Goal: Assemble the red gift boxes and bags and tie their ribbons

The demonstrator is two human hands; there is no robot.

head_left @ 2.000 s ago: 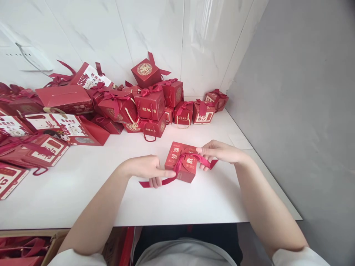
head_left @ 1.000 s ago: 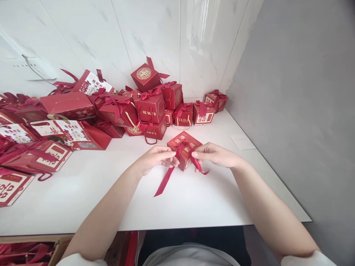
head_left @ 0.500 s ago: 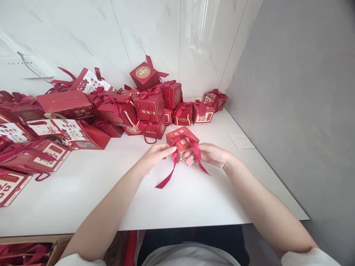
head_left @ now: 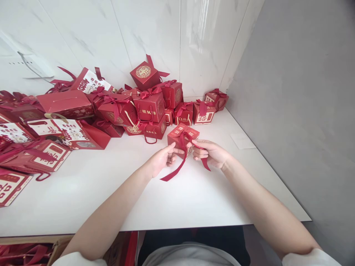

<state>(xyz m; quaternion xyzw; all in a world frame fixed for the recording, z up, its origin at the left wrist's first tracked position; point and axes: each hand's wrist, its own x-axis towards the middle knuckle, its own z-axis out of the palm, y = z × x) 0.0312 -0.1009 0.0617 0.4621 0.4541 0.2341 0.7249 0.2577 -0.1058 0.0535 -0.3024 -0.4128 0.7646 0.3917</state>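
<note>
A small red gift box (head_left: 177,133) with pale lettering sits on the white table, a dark red ribbon (head_left: 177,170) looped at its top and two tails hanging to the front. My right hand (head_left: 212,152) pinches the right tail between thumb and fingers, and the tail's end dangles below. At the box's near left side is my left hand (head_left: 163,159). Its index finger points at the left tail and seems to touch it, with the thumb apart and the other fingers curled. That tail trails loosely down to the left.
Red gift boxes (head_left: 149,107) with ribbons and cords are piled along the tiled wall and down the left side. A white paper slip (head_left: 242,141) lies to the right, near a grey partition (head_left: 299,92). Below the front edge, a cardboard carton (head_left: 59,245) contains red ribboned items.
My left hand has come off the box's front corner down to the left tail. My right hand has left the box's side and taken the right tail, lifting it.
</note>
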